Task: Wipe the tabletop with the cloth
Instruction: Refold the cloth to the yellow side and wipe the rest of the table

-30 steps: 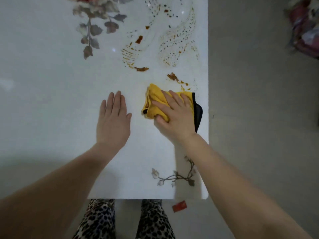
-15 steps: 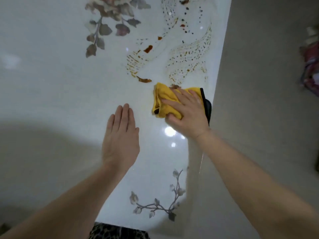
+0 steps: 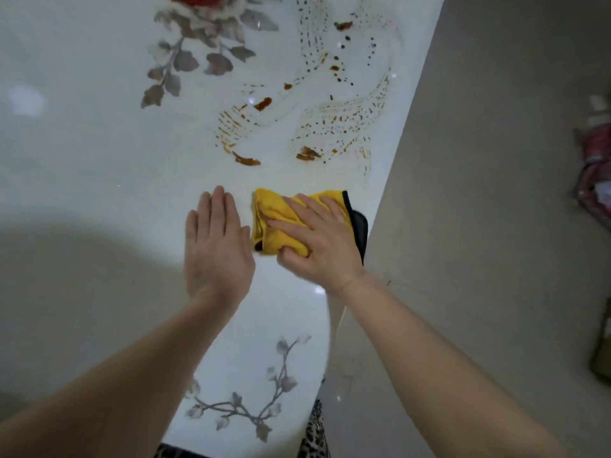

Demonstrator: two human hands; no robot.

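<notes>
Tabletop (image 3: 82, 180): white, glossy, flower print, brown stains (image 3: 334, 127) across far right part. Left hand (image 3: 216, 246): flat, fingers straight, palm down beside cloth. Right hand (image 3: 319, 239): fingers spread, pressing cloth down, thumb tucked at its near edge. Cloth (image 3: 274, 219): yellow, bunched, near right edge, just short of stains. Advice: keep pressure even, push forward through stains, refold to a clean face

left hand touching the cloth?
Apart. Head view shows a strip of white tabletop between the left hand and the yellow cloth.

Glossy tabletop (image 3: 99, 160), plush cloth (image 3: 274, 213)
</notes>
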